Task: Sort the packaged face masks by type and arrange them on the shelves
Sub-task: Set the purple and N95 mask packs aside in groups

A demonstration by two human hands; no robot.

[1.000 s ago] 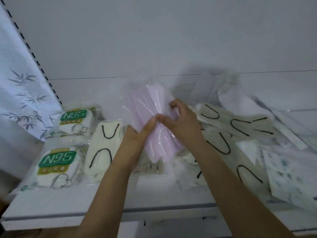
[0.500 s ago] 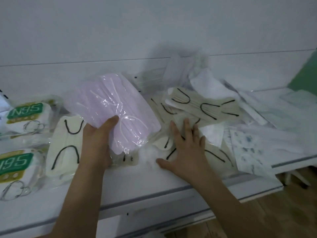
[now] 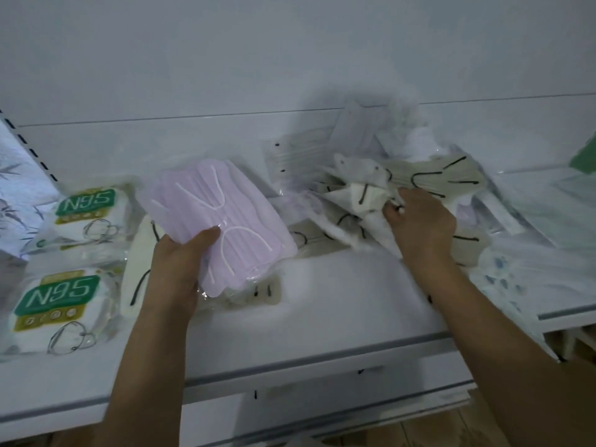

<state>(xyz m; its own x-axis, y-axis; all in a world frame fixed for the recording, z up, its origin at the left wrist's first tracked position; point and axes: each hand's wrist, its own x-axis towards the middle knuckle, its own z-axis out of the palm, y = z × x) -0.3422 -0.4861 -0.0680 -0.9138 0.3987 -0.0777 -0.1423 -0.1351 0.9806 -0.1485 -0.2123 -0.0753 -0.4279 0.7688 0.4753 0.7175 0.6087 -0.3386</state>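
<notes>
Now the left hand point(image 3: 180, 266) grips the pink mask pack point(image 3: 216, 221); the right hand point(image 3: 419, 224) pinches a cream mask packet point(image 3: 361, 195)

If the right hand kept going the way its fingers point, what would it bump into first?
The right hand points up-left into the jumbled pile, so it would probably first push further into the cream masks with black ear loops that its fingers already pinch; depth is hard to judge.

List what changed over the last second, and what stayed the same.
The right hand let go of the pink mask pack, moved right to the loose pile and took hold of a cream mask packet there. The left hand now holds the pink pack alone, brought lower and to the left over the shelf. The two N95 packs at left stayed put.
</notes>
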